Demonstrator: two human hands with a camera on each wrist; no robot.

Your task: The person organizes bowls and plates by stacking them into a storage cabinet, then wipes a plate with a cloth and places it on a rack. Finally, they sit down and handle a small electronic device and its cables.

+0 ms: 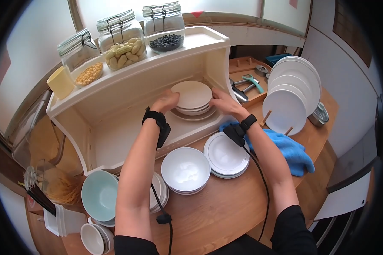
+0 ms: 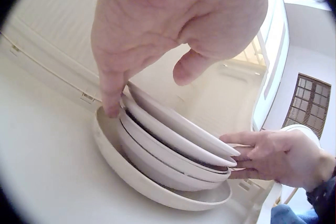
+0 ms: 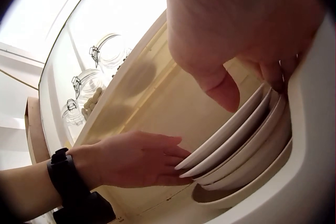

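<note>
A stack of white plates and bowls [image 1: 192, 94] sits inside a cream shelf unit [image 1: 127, 91], towards its right end. My left hand [image 1: 166, 101] is at the stack's left side; in the left wrist view its fingers [image 2: 111, 95] reach down at the rims, with the thumb apart from the plates. On the opposite side my right hand [image 1: 226, 103] touches the plate edges with extended fingers, its thumb lifted clear in the right wrist view. The two top plates [image 2: 178, 124] lie tilted over the bowls, and a wider shallow dish [image 2: 157, 195] is at the bottom.
Glass jars [image 1: 122, 49] of dry food and a yellow cup [image 1: 60, 83] stand on the shelf top. White bowls [image 1: 185, 169], plates [image 1: 227, 154] and a mint bowl [image 1: 99, 194] are in front. A blue cloth [image 1: 285, 148] and racked plates [image 1: 287, 106] are at right.
</note>
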